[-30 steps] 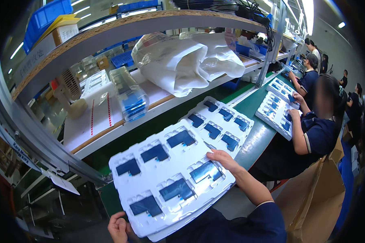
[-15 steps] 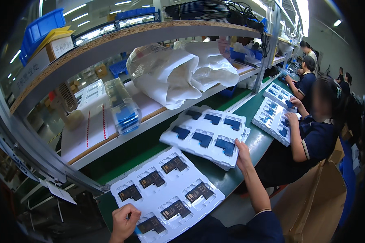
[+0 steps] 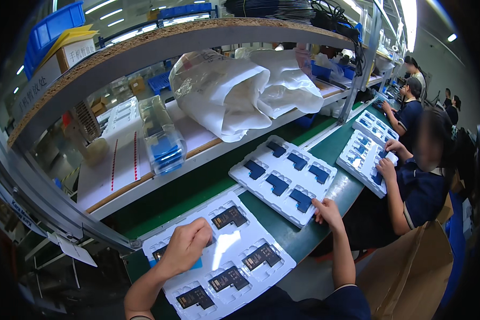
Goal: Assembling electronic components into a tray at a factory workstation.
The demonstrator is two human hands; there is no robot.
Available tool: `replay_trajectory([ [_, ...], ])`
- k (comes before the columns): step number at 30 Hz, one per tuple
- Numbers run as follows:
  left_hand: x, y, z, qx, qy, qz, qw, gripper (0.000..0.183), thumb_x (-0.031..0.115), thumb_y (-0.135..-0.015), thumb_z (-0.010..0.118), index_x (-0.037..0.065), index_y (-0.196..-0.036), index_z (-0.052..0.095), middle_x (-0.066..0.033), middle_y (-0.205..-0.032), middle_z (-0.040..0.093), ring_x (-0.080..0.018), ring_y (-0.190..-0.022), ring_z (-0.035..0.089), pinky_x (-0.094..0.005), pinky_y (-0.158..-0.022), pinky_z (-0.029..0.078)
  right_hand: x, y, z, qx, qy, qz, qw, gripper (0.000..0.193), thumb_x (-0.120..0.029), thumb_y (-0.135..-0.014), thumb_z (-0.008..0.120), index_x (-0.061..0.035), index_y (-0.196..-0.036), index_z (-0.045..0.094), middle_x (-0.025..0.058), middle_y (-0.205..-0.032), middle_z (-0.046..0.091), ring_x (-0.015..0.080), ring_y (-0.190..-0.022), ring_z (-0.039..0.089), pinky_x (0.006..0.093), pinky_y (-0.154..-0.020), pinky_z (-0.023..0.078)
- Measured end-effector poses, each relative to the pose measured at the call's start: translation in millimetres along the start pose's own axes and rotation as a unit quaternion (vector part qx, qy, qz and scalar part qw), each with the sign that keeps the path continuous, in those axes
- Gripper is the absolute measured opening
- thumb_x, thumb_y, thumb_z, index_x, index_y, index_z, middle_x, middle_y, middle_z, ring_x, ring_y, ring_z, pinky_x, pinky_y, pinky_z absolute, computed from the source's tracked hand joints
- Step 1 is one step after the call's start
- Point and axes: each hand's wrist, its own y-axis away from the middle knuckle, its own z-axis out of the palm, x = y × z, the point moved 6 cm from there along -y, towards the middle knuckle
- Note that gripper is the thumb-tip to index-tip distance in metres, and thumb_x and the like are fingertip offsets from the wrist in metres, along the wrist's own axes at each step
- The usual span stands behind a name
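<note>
My left hand [image 3: 185,248] is closed above the left part of the near white plastic tray [image 3: 274,233]. A bit of blue film shows beneath its fingers; whether they pinch it is hidden. That tray's pockets hold black flat phone batteries, such as the one [image 3: 228,278] in the front row; the hand hides part of this row's neighbours. My right hand [image 3: 328,212] grips the near right corner of a second white tray [image 3: 256,190], its thumb on top. Dark blue-faced batteries [image 3: 277,184] sit in that tray, the nearest beside my thumb.
Behind the green bench [image 3: 333,197] runs a shelf with white plastic bags [image 3: 224,101] and a clear bag of blue pieces [image 3: 164,144]. To the right, a co-worker's hands [image 3: 388,165] are at another white tray [image 3: 352,152]. A cardboard box [image 3: 410,266] stands at lower right.
My left hand has moved up and right, from the near tray's left edge to over its pockets. The second tray has shifted right and lies flatter, my right hand still at its corner.
</note>
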Motion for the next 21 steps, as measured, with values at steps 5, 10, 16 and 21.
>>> replay_trajectory([
  [5, -8, -37, 12, 0.036, -0.003, -0.011, 0.999, 0.023, 0.018, -0.095, 0.050, 0.001, -0.082, 0.055, -0.0027, -0.066, 0.053, -0.0075, -0.062, 0.048, -0.0243, -0.057, 0.039, -26, 16, 0, 0.057, 0.222, -0.025, 0.973, 0.047, -0.038, -0.084, 0.071, 0.0026, -0.067, 0.056, 0.0093, -0.057, 0.058, 0.0204, -0.041, 0.057, 0.0327, -0.038, 0.044],
  [10, -23, -61, 19, 0.056, 0.023, 0.010, 0.998, 0.021, 0.018, -0.096, 0.052, 0.000, -0.088, 0.059, -0.0026, -0.069, 0.056, -0.0071, -0.064, 0.050, -0.0240, -0.058, 0.041, -69, 39, 29, 0.185, 0.464, -0.225, 0.837, 0.039, -0.034, -0.084, 0.071, 0.0011, -0.070, 0.060, 0.0153, -0.062, 0.061, 0.0339, -0.051, 0.058, 0.0394, -0.052, 0.048],
  [16, -39, -59, 35, 0.015, -0.033, -0.001, 0.999, 0.023, 0.021, -0.096, 0.057, -0.002, -0.098, 0.062, -0.0050, -0.073, 0.061, -0.0075, -0.066, 0.052, -0.0253, -0.059, 0.043, -115, 67, 157, -0.383, -0.040, -0.147, 0.911, 0.030, -0.023, -0.099, 0.053, 0.0025, -0.116, 0.057, 0.0080, -0.101, 0.065, 0.0143, -0.090, 0.062, 0.0270, -0.083, 0.050],
  [21, -40, -55, 26, 0.009, -0.042, -0.033, 0.999, 0.024, 0.021, -0.096, 0.057, -0.001, -0.103, 0.062, -0.0055, -0.076, 0.062, -0.0090, -0.067, 0.053, -0.0253, -0.061, 0.044, -134, 44, 192, -0.427, -0.115, -0.117, 0.889, 0.026, -0.024, -0.099, 0.053, -0.0009, -0.091, 0.061, 0.0046, -0.083, 0.063, 0.0108, -0.075, 0.058, 0.0247, -0.072, 0.047],
])
